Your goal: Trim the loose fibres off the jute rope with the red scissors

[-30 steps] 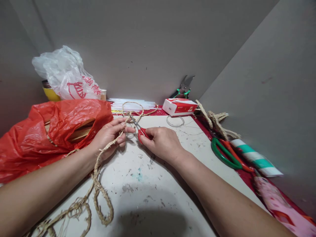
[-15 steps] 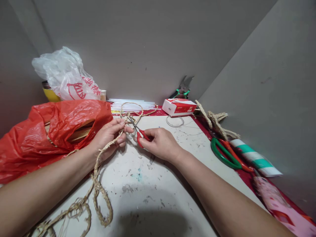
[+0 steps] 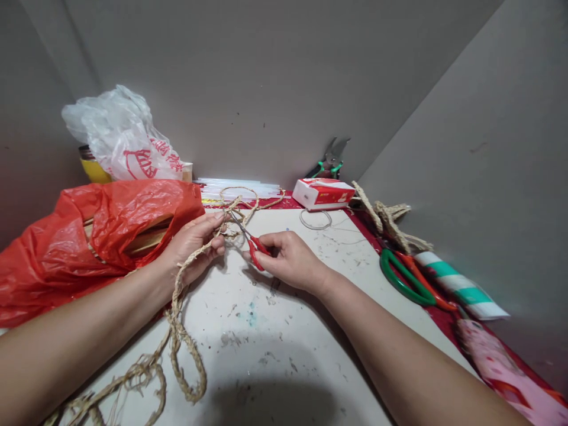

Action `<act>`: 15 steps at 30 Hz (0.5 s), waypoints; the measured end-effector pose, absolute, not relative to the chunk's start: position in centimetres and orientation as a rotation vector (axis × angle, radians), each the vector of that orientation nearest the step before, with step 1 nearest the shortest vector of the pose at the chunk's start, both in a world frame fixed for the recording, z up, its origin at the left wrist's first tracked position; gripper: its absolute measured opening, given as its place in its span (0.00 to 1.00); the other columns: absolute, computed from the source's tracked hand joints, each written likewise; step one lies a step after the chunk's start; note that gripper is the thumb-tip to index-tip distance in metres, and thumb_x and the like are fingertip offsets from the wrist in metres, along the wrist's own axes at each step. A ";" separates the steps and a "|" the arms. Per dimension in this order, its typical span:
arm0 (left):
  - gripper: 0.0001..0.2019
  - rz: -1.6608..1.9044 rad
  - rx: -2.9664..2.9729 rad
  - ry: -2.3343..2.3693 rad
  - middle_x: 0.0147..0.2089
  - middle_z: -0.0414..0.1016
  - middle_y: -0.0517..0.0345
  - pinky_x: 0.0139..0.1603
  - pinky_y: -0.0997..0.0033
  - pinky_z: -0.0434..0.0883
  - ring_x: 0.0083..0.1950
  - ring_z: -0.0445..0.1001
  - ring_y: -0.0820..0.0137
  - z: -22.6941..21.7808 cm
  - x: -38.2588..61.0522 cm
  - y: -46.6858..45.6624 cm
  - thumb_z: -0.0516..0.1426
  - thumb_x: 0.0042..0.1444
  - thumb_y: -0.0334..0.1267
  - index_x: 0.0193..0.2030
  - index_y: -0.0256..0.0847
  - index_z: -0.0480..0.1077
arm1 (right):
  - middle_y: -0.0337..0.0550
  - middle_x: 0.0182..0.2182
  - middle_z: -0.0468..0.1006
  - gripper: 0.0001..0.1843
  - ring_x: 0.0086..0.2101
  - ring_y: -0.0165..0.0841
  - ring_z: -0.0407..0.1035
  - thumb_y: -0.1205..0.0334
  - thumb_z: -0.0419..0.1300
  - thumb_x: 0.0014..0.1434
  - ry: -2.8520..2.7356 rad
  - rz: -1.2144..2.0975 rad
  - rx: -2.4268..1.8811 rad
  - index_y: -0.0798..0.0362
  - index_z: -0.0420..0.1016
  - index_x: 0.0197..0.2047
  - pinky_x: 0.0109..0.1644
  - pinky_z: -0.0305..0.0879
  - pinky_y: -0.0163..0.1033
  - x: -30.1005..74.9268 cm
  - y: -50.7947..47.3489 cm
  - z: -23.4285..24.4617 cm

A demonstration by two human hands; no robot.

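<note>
My left hand [image 3: 195,244] is closed round a braided straw rope [image 3: 177,307] over the white table [image 3: 275,349]. The rope loops toward the back wall and trails down to the near left edge, where it frays. My right hand [image 3: 288,260] grips small red-handled scissors [image 3: 256,247]. Their blades point up-left to the rope just beyond my left fingertips, and the tips are lost among the strands.
A red plastic bag [image 3: 89,236] lies at the left with a white printed bag [image 3: 119,139] behind it. At the back are clear sticks [image 3: 239,186], a red-white box [image 3: 323,192] and pliers [image 3: 331,160]. Green-and-red scissors [image 3: 410,278], a rope bundle [image 3: 390,219] and a striped roll [image 3: 461,287] lie right.
The scissor handles have spread apart in my right hand. Both hands stay at the same spot on the rope, shifted only slightly.
</note>
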State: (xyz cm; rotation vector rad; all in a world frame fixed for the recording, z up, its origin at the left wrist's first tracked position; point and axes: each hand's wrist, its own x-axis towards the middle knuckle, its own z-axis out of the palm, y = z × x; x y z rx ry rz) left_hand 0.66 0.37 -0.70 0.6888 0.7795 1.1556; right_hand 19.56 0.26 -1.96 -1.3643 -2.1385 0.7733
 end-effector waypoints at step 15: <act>0.07 1.097 0.786 0.827 0.29 0.74 0.59 0.23 0.81 0.69 0.22 0.68 0.80 -0.6 0.8 0.1 0.62 0.49 0.27 0.36 0.35 0.71 | 0.30 0.14 0.50 0.27 0.20 0.22 0.43 0.46 0.63 0.47 -1.696 1.264 -1.192 0.52 0.53 0.14 0.24 0.39 0.35 19.3 0.1 -0.9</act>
